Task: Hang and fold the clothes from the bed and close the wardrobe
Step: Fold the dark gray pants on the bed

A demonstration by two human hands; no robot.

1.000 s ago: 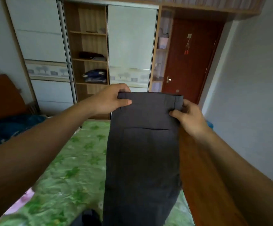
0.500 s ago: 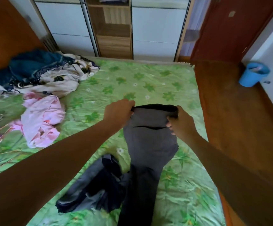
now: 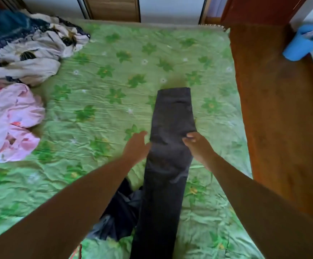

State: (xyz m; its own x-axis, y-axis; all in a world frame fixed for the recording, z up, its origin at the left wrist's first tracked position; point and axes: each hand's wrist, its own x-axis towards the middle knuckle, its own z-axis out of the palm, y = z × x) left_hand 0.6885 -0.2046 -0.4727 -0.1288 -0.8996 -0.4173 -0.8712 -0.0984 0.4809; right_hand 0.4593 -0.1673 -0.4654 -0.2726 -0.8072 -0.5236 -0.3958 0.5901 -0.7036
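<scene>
Your dark trousers [image 3: 168, 146] now lie flat along the bed [image 3: 103, 113], no longer held up by the waistband. Of your hands, the left hand [image 3: 136, 146] has let go, fingers spread beside the left edge. The right hand [image 3: 196, 146] touches the right edge, its grip too blurred to tell. Farther left lie the pink garment [image 3: 10, 120] and the clothes pile [image 3: 30, 49].

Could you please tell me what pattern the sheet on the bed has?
The bed sheet is light green with darker green, star-shaped leaf prints and small white flowers; head view.

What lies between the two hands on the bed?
The dark grey trousers, lying lengthwise on the green sheet: left hand at one edge, right hand at the other. Head view.
</scene>
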